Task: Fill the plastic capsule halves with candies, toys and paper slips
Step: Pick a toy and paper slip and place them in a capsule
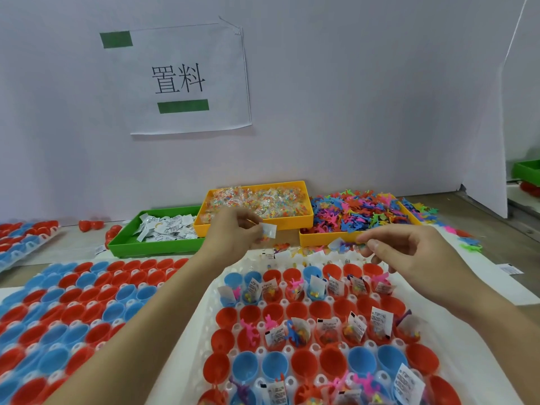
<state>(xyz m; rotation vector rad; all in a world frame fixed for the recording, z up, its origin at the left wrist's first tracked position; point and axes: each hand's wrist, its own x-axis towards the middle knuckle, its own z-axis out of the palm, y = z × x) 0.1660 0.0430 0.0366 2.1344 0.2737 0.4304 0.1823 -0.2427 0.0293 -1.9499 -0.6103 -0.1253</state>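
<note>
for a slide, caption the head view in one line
Left hand pinches a small packet above the capsule tray; right hand hovers nearby.

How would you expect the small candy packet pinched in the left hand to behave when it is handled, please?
The candy packet probably feels light, since the left hand holds it by a fingertip pinch alone. Its thin clear film looks floppy and likely slippery. Packets already in the capsule halves lean against the rims, so it should slump rather than roll.

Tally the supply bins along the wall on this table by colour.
Green bin, holding paper slips: 1
Yellow bins, one with candy packets and one with toy figures: 2
Total: 3
</note>
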